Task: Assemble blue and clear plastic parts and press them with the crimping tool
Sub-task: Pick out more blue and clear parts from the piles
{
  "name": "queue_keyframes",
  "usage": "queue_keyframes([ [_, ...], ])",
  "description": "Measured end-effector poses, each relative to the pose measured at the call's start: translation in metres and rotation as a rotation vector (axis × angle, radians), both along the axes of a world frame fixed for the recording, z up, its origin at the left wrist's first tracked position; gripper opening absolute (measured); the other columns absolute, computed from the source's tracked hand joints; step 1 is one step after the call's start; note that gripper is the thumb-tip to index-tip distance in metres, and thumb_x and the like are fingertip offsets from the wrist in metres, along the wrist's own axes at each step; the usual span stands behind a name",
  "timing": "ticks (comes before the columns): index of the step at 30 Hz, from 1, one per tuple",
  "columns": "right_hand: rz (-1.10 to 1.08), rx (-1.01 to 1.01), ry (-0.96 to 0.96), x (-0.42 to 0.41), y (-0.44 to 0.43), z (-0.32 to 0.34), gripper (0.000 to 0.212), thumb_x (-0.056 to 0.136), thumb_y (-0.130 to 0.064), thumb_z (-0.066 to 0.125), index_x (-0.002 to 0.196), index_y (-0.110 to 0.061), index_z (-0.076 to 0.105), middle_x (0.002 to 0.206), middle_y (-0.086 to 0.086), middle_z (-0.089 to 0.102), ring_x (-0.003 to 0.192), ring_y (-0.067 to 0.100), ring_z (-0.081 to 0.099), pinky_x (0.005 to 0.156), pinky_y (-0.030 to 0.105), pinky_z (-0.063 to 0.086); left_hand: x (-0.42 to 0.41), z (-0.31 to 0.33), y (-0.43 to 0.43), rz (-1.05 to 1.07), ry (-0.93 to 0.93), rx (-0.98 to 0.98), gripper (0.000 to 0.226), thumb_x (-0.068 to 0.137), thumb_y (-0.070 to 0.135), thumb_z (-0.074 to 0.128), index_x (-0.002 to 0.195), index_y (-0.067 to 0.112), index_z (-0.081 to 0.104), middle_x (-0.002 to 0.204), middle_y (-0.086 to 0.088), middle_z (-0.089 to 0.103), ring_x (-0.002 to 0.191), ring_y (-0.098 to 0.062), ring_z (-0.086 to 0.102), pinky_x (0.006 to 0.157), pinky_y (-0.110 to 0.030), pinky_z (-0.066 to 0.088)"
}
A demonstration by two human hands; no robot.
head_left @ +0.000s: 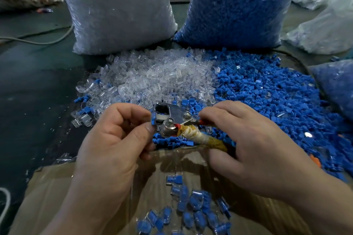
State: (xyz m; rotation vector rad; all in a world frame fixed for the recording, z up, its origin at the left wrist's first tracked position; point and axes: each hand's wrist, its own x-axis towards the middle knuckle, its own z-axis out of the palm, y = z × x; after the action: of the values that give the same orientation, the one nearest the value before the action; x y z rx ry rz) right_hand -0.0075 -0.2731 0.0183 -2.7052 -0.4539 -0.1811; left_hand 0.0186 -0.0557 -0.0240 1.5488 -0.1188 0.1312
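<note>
Left hand [114, 135]: thumb and forefinger pinch a small blue part [154, 118] against the metal head of the crimping tool [177, 114], other fingers curled. Right hand [248, 143]: fingers wrapped round the tool's handles, one red, one bound in yellowish tape. Tool head is shiny flat plate with two bolts and a square opening, held just above the near edge of the piles. Behind the hands, loose clear parts [152, 78] heaped on the left, loose blue parts [267, 91] on the right, edges mixed, all on a dark green surface [38, 82]. Below the hands, a brown box with clear liner [44, 192] holds assembled blue-in-clear pieces [193, 204]. Farther back, upright bag of clear parts [118, 9] beside bag of blue parts [238, 5]. Grey cable [38, 41] at far left.
</note>
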Motion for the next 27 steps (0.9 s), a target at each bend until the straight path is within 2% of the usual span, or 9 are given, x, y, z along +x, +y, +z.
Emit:
queue_keyframes([
  [6,0.009,0.001,0.022,0.0,-0.001,-0.001,0.062,0.076,-0.054,0.041,0.133,-0.03,0.051,0.118,-0.016,0.051,0.106,0.007,0.048,0.089,0.028,0.047,-0.001,0.002,0.0,-0.015,-0.027,-0.018,0.018,0.075,0.021,0.066,0.086,0.035,0.071,0.071,0.001,0.067,0.057,-0.009,0.062,0.046,-0.021,0.05],
  [9,0.019,-0.022,0.032,0.002,0.0,0.0,0.06,0.076,-0.054,0.042,0.13,-0.03,0.053,0.114,-0.014,0.055,0.103,0.01,0.052,0.085,0.032,0.05,0.0,0.001,0.001,-0.022,-0.041,0.011,0.019,0.079,0.019,0.076,0.087,0.035,0.071,0.07,0.001,0.067,0.056,-0.009,0.062,0.046,-0.02,0.05],
  [13,0.008,-0.079,0.051,0.004,0.0,0.004,0.061,0.075,-0.057,0.039,0.127,-0.031,0.058,0.103,-0.012,0.061,0.094,0.012,0.056,0.078,0.035,0.052,0.001,-0.002,0.001,-0.027,-0.048,0.053,0.022,0.079,0.018,0.068,0.089,0.037,0.071,0.071,0.001,0.068,0.057,-0.008,0.063,0.047,-0.02,0.05],
  [18,-0.01,-0.063,0.057,0.002,0.003,0.006,0.052,0.075,-0.057,0.04,0.117,-0.035,0.061,0.088,-0.017,0.059,0.08,0.007,0.054,0.068,0.03,0.05,0.0,-0.003,0.004,-0.015,-0.05,0.022,0.019,0.073,0.027,0.076,0.09,0.034,0.071,0.07,0.001,0.067,0.056,-0.009,0.063,0.048,-0.019,0.05],
  [20,-0.018,-0.058,0.069,0.001,0.003,0.005,0.048,0.076,-0.058,0.041,0.116,-0.038,0.059,0.089,-0.019,0.058,0.082,0.004,0.054,0.071,0.03,0.05,-0.001,-0.001,0.004,0.017,-0.049,0.06,0.018,0.073,0.031,0.075,0.091,0.035,0.071,0.072,0.0,0.069,0.057,-0.009,0.064,0.048,-0.019,0.051],
  [23,-0.079,-0.118,0.045,0.002,-0.002,0.0,0.051,0.077,-0.063,0.04,0.117,-0.037,0.057,0.094,-0.022,0.057,0.088,0.005,0.053,0.076,0.027,0.049,0.001,-0.003,0.006,0.097,0.004,0.153,0.015,0.077,0.025,0.072,0.088,0.036,0.071,0.069,0.002,0.069,0.056,-0.009,0.063,0.046,-0.02,0.051],
  [27,-0.225,-0.241,-0.008,0.017,-0.005,-0.007,0.065,0.076,-0.066,0.039,0.127,-0.029,0.055,0.103,-0.011,0.06,0.097,0.015,0.051,0.084,0.033,0.042,-0.001,-0.005,0.001,-0.001,0.172,0.274,0.028,0.085,0.009,0.072,0.084,0.037,0.07,0.056,0.0,0.064,0.045,-0.006,0.057,0.042,-0.018,0.046],
])
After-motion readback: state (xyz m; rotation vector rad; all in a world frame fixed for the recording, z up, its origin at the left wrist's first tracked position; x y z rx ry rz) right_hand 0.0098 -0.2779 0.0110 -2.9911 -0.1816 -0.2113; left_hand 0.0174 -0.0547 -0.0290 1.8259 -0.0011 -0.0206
